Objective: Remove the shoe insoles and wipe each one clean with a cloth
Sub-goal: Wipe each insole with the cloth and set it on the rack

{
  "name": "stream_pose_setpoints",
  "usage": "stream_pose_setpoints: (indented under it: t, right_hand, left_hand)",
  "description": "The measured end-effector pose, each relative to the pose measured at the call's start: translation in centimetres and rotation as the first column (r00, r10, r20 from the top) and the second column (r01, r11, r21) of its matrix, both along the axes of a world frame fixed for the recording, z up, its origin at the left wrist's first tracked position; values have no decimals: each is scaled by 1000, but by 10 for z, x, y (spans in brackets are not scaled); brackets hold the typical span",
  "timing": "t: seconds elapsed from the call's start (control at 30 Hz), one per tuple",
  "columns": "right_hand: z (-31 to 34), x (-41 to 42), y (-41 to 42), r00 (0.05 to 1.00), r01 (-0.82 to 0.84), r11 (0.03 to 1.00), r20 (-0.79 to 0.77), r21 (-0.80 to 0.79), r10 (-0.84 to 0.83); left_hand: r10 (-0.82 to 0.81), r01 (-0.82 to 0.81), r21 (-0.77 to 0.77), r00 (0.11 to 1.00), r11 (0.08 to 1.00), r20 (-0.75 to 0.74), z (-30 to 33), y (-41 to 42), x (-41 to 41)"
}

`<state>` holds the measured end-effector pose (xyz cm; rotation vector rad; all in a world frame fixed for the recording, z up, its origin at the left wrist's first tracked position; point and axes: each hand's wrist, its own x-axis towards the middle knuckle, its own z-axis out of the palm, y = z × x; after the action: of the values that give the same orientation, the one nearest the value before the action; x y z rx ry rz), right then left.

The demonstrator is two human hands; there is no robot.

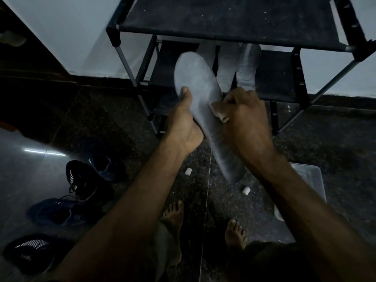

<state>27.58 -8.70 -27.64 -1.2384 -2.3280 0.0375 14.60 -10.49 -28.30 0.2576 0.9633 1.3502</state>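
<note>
My left hand (186,121) grips a long grey insole (198,86) by its left edge, thumb on top, toe end pointing up toward the rack. My right hand (246,119) is closed around a small pale cloth (220,111) and presses it against the insole's right side. Two more grey insoles (227,66) (249,64) lean upright on the rack's middle shelf behind the held one. Several dark shoes lie on the floor at the left: one with white stripes (81,178), a dark blue one (59,210) and another striped one (30,249).
A black metal-and-fabric shoe rack (223,21) stands against the white wall ahead. A clear plastic box (311,180) sits on the dark speckled floor at the right. Two small white caps (188,171) (246,190) lie on the floor. My bare feet (174,214) are below.
</note>
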Motion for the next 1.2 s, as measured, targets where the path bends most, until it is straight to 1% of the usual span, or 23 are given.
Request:
stream_pose_setpoints:
  t: [0.07,0.13,0.2,0.23,0.27,0.37,0.4,0.47,0.53,0.63,0.67,0.77,0.83,0.9,1.03,1.07,1.1,1.2]
  right_hand:
    - [0,0,-1,1000,26,1000,-8,-9,-26]
    - [2,-7,-9,997,-58,998,-52,-30,57]
    - [5,-14,-17,984,-176,984,-11,-39,176]
    - [6,-15,-17,978,-206,977,22,-50,207]
    - [6,-14,-15,979,-198,979,25,-54,200]
    - [3,0,-3,993,-36,999,-111,-42,31]
    - [1,3,-1,994,7,999,-109,-37,-11]
    - [0,2,0,998,43,999,-41,-14,-44]
    - [0,-6,-7,1000,5,1000,-23,-21,-6]
    - [3,-16,-22,992,-128,991,14,-41,129]
    - [3,-15,-22,991,-132,990,10,-48,133]
    - [2,-3,-4,996,-1,999,-87,-44,-3]
    - [-1,5,5,994,85,996,-65,-24,-87]
    - [-1,2,3,995,80,997,-59,-18,-81]
    - [-2,-16,-18,997,-74,997,33,-7,75]
    - [-2,-16,-18,996,-85,996,41,-2,85]
    - [-2,-14,-15,997,-70,997,30,16,69]
    - [-2,1,-1,998,48,998,-54,33,-46]
  left_hand:
    - [5,-5,18,1000,1000,-14,-3,1,1]
    - [23,-24,-21,999,999,-27,-2,1,-1]
    - [28,-29,-33,999,999,-35,0,1,-4]
    - [30,-31,-31,999,999,-36,3,1,-4]
    - [32,-33,-33,999,999,-32,5,1,-4]
    - [37,-38,-32,998,999,-49,7,0,-1]
    - [35,-36,-19,998,999,-53,5,0,0]
    - [24,-27,-36,997,999,-76,3,-1,3]
    - [9,-13,-51,996,999,-92,1,-1,5]
    - [14,-24,-74,991,997,-131,3,-1,3]
    - [22,-32,-78,992,996,-128,3,-1,1]
    - [32,-40,-81,994,996,-101,5,-1,2]
    - [41,-47,-58,994,997,-104,6,0,6]
    - [26,-32,-63,995,997,-99,7,-1,10]
    - [10,-20,-90,994,996,-113,7,-2,6]
    - [18,-29,-93,993,995,-116,6,-2,4]
    - [26,-37,-99,994,994,-110,7,-3,2]
    - [29,-35,-73,996,997,-87,7,-3,3]
